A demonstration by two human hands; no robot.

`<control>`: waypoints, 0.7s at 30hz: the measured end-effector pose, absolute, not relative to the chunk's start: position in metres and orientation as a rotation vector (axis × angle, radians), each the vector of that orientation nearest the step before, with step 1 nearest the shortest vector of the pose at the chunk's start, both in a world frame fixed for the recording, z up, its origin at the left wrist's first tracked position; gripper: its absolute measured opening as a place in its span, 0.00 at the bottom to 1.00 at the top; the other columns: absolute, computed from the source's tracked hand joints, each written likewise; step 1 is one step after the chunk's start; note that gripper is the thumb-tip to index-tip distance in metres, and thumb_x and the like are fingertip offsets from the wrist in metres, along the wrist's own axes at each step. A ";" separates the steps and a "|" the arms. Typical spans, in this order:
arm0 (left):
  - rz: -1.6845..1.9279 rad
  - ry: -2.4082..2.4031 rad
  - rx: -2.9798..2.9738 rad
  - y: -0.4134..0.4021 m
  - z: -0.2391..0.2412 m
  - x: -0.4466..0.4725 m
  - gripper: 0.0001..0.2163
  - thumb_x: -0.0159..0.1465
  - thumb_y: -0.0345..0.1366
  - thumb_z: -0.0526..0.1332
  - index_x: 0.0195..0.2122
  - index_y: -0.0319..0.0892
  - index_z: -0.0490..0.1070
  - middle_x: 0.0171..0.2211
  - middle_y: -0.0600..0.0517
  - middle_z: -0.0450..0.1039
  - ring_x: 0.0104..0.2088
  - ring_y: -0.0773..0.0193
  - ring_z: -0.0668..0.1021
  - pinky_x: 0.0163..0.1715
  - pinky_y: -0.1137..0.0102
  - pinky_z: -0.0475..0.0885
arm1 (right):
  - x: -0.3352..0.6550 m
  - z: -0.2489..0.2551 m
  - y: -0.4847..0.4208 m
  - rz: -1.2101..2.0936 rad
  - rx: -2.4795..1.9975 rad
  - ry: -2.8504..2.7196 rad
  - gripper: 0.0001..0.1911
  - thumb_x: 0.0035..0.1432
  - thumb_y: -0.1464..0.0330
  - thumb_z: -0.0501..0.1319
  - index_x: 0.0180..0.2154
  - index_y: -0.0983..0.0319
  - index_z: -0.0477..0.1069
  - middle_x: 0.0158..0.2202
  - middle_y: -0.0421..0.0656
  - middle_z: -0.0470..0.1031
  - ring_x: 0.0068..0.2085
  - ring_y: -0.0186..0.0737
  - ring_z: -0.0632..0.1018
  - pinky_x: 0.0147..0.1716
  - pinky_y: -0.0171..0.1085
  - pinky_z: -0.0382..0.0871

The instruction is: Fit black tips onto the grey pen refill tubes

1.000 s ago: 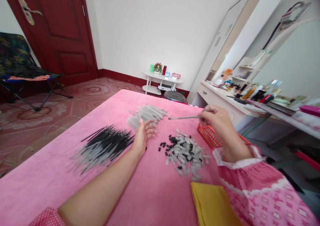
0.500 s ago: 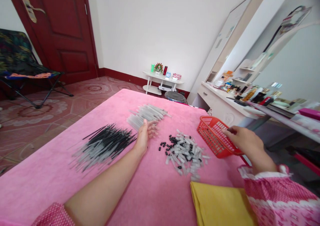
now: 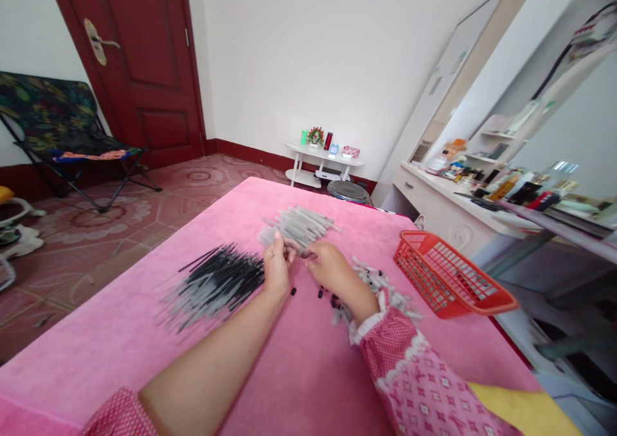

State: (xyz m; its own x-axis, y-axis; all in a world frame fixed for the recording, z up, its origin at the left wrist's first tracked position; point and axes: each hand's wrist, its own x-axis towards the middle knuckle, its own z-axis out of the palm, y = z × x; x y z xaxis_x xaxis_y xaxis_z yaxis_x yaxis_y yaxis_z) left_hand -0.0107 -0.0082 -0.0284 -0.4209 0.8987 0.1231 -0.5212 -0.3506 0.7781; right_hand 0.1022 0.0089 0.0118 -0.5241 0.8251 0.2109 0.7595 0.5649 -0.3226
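Note:
My left hand (image 3: 276,265) rests on the pink tabletop (image 3: 289,372), fingers curled at the near end of a pile of grey tubes (image 3: 299,225). My right hand (image 3: 326,265) meets it there, fingers pinched around a small piece I cannot make out. Left of the hands lies a heap of black-and-grey refills (image 3: 214,283). Under and beyond my right wrist sits a pile of clear caps and small black bits (image 3: 380,285).
A red plastic basket (image 3: 448,278) stands at the table's right edge. A yellow sheet (image 3: 525,410) lies at the near right corner. Beyond are a folding chair (image 3: 62,127), a red door (image 3: 139,63), a small white shelf (image 3: 324,159) and a cluttered dresser (image 3: 463,198).
My right hand has left the red basket and come left across the cap pile to meet my left hand. The thin rod it held a second ago is gone from it. The view shifted right.

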 end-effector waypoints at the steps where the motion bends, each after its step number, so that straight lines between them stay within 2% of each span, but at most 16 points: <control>1: 1.912 0.820 0.672 -0.008 -0.027 -0.011 0.24 0.60 0.55 0.51 0.21 0.37 0.68 0.10 0.59 0.52 0.12 0.75 0.56 0.14 0.76 0.48 | 0.095 0.008 0.008 0.259 -1.315 -2.469 0.10 0.51 0.72 0.58 0.37 0.61 0.74 0.39 0.44 0.76 0.42 0.39 0.74 0.41 0.34 0.64; 6: 1.929 0.791 0.638 -0.007 -0.023 -0.011 0.24 0.59 0.55 0.52 0.21 0.37 0.67 0.09 0.59 0.52 0.11 0.76 0.54 0.13 0.77 0.47 | 0.078 -0.003 0.004 0.074 -1.529 -2.397 0.10 0.55 0.67 0.56 0.40 0.61 0.70 0.40 0.46 0.75 0.42 0.41 0.74 0.38 0.35 0.63; 13: 1.930 0.820 0.670 -0.008 -0.021 -0.012 0.24 0.59 0.55 0.52 0.22 0.38 0.67 0.10 0.59 0.53 0.12 0.76 0.53 0.13 0.76 0.45 | 0.074 -0.013 0.004 0.103 -1.540 -2.452 0.10 0.56 0.65 0.55 0.38 0.60 0.71 0.37 0.48 0.76 0.38 0.43 0.76 0.33 0.36 0.62; 17: 1.890 0.883 0.750 -0.008 -0.023 -0.011 0.21 0.59 0.52 0.54 0.21 0.38 0.68 0.11 0.59 0.53 0.12 0.75 0.54 0.14 0.75 0.46 | 0.093 0.008 0.007 0.165 -1.550 -2.357 0.09 0.53 0.64 0.57 0.31 0.59 0.74 0.31 0.45 0.77 0.34 0.40 0.76 0.30 0.34 0.61; 21: 1.707 0.951 0.904 -0.009 -0.024 -0.005 0.20 0.57 0.50 0.57 0.21 0.37 0.70 0.13 0.57 0.58 0.14 0.75 0.58 0.15 0.75 0.49 | 0.121 0.035 0.013 0.257 -1.496 -2.149 0.08 0.49 0.65 0.57 0.28 0.61 0.73 0.28 0.42 0.76 0.30 0.37 0.74 0.29 0.32 0.62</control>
